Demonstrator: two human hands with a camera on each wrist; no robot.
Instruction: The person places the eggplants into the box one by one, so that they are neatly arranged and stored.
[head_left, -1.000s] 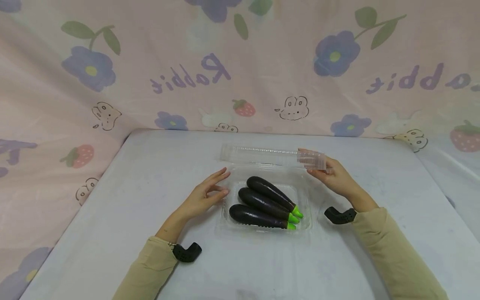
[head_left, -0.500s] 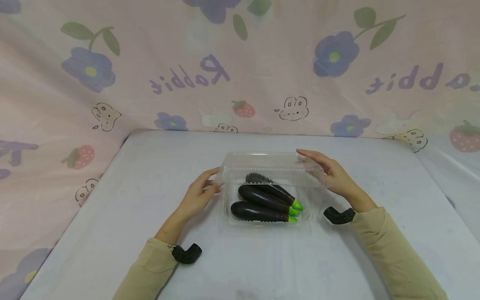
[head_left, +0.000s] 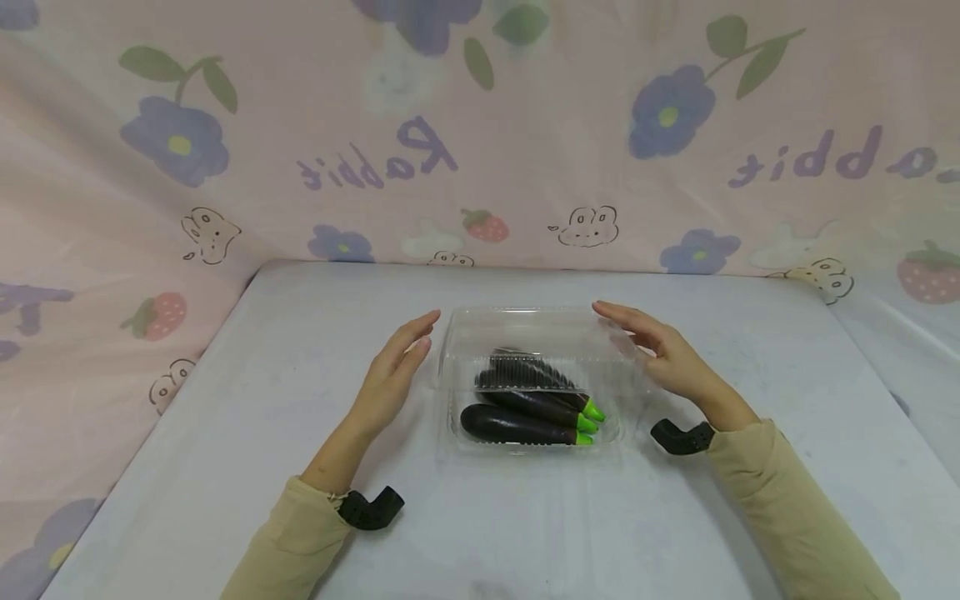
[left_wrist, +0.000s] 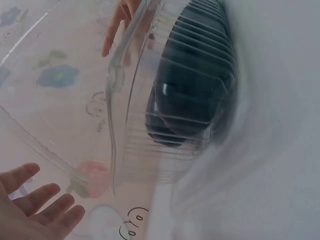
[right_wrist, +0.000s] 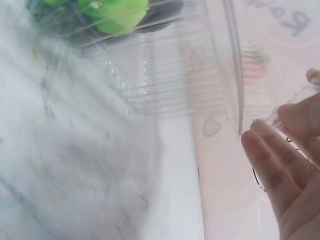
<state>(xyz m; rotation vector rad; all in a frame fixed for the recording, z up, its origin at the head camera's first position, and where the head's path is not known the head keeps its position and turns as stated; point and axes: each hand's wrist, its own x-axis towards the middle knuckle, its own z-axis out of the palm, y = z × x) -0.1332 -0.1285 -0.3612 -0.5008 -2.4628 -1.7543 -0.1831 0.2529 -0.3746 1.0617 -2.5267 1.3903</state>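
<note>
A clear plastic clamshell box [head_left: 525, 450] sits on the table, its hinged lid [head_left: 525, 329] tilted partway down over it. Inside lie several dark purple eggplants [head_left: 517, 423] with bright green stem ends, some seen through the ribbed lid wall. My right hand [head_left: 663, 350] pinches the lid's right edge, fingers above and thumb nearer; in the right wrist view its fingertips [right_wrist: 252, 142] are at the rim. Left of the box my left hand [head_left: 386, 375] is raised with fingers extended, apart from the lid. The left wrist view shows its spread fingers [left_wrist: 50, 197] holding nothing.
The box stands mid-table on a white tabletop [head_left: 300, 375]. Behind it and on the left hangs a pink curtain [head_left: 517, 167] with flowers, strawberries and rabbits. Black wrist cameras [head_left: 371, 508] are strapped at both sleeves.
The lid has swung from upright down toward me, covering the rear eggplants. My right hand stayed at its edge. My left hand moved from the box's side up and away, fingers straighter.
</note>
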